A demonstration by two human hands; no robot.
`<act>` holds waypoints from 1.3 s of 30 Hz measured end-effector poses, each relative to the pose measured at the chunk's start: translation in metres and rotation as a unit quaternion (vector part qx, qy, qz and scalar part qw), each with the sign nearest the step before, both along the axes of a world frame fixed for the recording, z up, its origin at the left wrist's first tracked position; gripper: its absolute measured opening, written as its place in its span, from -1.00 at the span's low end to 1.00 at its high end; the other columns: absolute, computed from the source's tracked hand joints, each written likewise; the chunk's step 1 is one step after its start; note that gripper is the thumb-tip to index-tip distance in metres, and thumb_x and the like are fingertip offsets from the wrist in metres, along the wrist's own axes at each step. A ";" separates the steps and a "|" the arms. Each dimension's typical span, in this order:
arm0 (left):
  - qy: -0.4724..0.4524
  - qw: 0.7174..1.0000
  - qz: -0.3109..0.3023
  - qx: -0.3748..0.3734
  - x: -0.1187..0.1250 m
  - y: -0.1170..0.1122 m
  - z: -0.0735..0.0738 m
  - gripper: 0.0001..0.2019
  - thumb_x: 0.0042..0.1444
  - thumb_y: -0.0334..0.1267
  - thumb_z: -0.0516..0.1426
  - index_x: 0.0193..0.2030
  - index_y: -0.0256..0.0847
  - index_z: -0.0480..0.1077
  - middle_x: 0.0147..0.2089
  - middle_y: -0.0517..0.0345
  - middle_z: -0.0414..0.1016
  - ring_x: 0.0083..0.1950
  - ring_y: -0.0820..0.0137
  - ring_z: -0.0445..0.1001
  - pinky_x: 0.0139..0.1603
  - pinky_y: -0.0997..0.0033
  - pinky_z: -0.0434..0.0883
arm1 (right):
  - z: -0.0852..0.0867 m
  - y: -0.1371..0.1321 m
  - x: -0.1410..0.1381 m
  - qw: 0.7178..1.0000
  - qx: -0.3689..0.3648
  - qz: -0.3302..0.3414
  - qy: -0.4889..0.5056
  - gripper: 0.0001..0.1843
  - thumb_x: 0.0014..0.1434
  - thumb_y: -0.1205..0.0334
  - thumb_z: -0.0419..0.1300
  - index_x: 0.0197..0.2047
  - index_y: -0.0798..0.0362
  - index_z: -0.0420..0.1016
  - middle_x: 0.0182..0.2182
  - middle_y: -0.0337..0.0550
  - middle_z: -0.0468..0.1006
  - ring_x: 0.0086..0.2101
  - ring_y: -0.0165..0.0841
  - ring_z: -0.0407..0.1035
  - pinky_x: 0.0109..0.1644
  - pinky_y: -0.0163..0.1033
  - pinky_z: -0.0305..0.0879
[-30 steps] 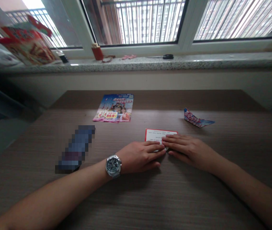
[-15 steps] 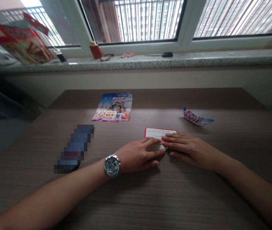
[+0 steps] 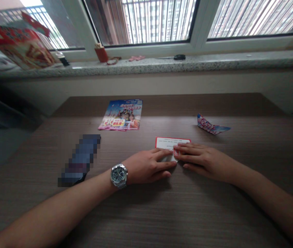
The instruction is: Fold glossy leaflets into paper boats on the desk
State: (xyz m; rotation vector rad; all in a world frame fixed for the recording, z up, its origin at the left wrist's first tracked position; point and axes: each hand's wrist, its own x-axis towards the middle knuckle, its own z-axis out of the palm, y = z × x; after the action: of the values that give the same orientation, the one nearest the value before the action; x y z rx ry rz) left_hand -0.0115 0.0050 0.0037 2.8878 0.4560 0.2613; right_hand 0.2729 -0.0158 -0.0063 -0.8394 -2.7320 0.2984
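A small white paper with a red border (image 3: 171, 142) lies on the wooden table (image 3: 146, 206). My left hand (image 3: 149, 166), with a silver watch on the wrist, lies flat on the paper's near left part, fingers stretched out. My right hand (image 3: 200, 159) lies flat on its near right part, fingertips meeting the left hand's. Both hands press the paper down; most of it is hidden under them.
A colourful flyer (image 3: 120, 115) lies further back on the table. A folded colourful paper (image 3: 212, 126) sits at the right. A blurred dark object (image 3: 80, 160) lies at the left. The stone windowsill (image 3: 213, 62) holds a red cup (image 3: 101, 54), scissors (image 3: 178, 57) and snack bags (image 3: 24, 46).
The hands have stayed on the paper with only slight finger shifts. The view has tilted a little, so everything sits slightly higher in the picture.
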 end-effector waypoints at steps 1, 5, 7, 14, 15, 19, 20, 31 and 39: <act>0.000 1.000 0.002 -0.001 0.000 0.000 0.000 -0.60 0.41 -0.06 0.00 0.26 -0.16 0.38 0.36 -0.20 0.27 0.31 0.06 0.36 0.21 0.03 0.48 | 0.000 0.000 0.000 1.000 -0.001 -0.001 -0.003 -0.52 0.40 0.22 0.10 0.35 0.00 0.34 0.33 0.01 0.34 0.30 -0.13 0.23 0.37 0.08 0.22; 0.001 1.000 0.002 -0.004 0.001 0.000 0.001 -0.59 0.42 -0.07 0.00 0.28 -0.16 0.35 0.35 -0.18 0.27 0.31 0.07 0.36 0.21 0.03 0.48 | 0.001 -0.002 0.000 1.000 -0.005 -0.015 -0.010 -0.54 0.39 0.21 0.11 0.33 -0.03 0.37 0.33 -0.02 0.34 0.30 -0.13 0.23 0.37 0.10 0.21; 0.006 1.000 0.001 -0.006 0.001 0.000 0.001 -0.57 0.41 -0.05 0.00 0.31 -0.13 0.31 0.36 -0.16 0.27 0.31 0.08 0.35 0.21 0.03 0.48 | 0.002 -0.002 0.000 1.000 -0.006 -0.017 -0.010 -0.52 0.39 0.21 0.12 0.34 -0.06 0.35 0.33 -0.03 0.34 0.30 -0.13 0.24 0.37 0.11 0.21; 0.010 1.000 0.011 0.001 0.002 -0.003 0.002 -0.56 0.40 -0.01 0.00 0.32 -0.11 0.30 0.34 -0.15 0.27 0.30 0.09 0.33 0.22 0.05 0.46 | 0.001 -0.004 -0.001 1.000 -0.009 -0.022 0.011 -0.49 0.37 0.24 0.15 0.36 -0.11 0.33 0.32 -0.05 0.35 0.28 -0.12 0.26 0.35 0.12 0.23; 0.012 1.000 0.013 0.004 0.002 -0.003 0.002 -0.56 0.41 -0.01 0.00 0.32 -0.11 0.30 0.34 -0.14 0.27 0.29 0.09 0.33 0.21 0.05 0.47 | 0.001 -0.004 -0.001 1.000 -0.009 -0.022 0.008 -0.49 0.37 0.24 0.15 0.36 -0.10 0.33 0.32 -0.04 0.34 0.28 -0.12 0.26 0.36 0.12 0.22; 0.021 1.000 0.016 0.012 0.003 -0.004 0.003 -0.57 0.42 -0.02 -0.03 0.31 -0.12 0.30 0.33 -0.13 0.27 0.27 0.10 0.36 0.20 0.06 0.48 | 0.002 -0.004 -0.002 1.000 -0.010 -0.022 -0.002 -0.49 0.38 0.24 0.13 0.37 -0.08 0.31 0.33 -0.02 0.33 0.29 -0.13 0.24 0.37 0.11 0.20; 0.023 1.000 0.014 0.013 0.003 -0.004 0.003 -0.57 0.42 -0.03 -0.03 0.32 -0.12 0.31 0.34 -0.13 0.27 0.27 0.10 0.36 0.20 0.07 0.47 | 0.001 -0.004 -0.002 1.000 -0.008 -0.023 -0.003 -0.49 0.38 0.24 0.12 0.38 -0.08 0.30 0.33 -0.02 0.33 0.30 -0.13 0.23 0.37 0.11 0.20; -0.031 0.998 0.001 -0.055 0.001 0.006 0.002 -0.61 0.45 -0.15 -0.05 0.30 -0.19 0.32 0.34 -0.06 0.34 0.31 0.21 0.37 0.35 0.16 0.34 | -0.010 -0.012 0.004 0.999 -0.014 -0.032 0.021 -0.39 0.35 0.23 0.16 0.43 -0.13 0.19 0.39 -0.03 0.22 0.35 -0.09 0.12 0.37 0.22 0.14; -0.041 0.998 -0.020 -0.050 -0.002 0.007 0.003 -0.62 0.43 -0.11 -0.01 0.26 -0.16 0.38 0.33 -0.12 0.33 0.31 0.16 0.37 0.31 0.11 0.37 | -0.013 -0.013 0.003 0.999 -0.018 -0.040 0.032 -0.37 0.34 0.23 0.18 0.43 -0.16 0.18 0.38 -0.06 0.24 0.35 -0.11 0.12 0.38 0.20 0.12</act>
State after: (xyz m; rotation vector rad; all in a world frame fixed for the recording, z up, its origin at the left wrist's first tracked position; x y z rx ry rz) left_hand -0.0131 0.0118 0.0071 2.7738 0.3856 0.3388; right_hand 0.2764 -0.0284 -0.0191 -0.9307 -2.6341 0.3522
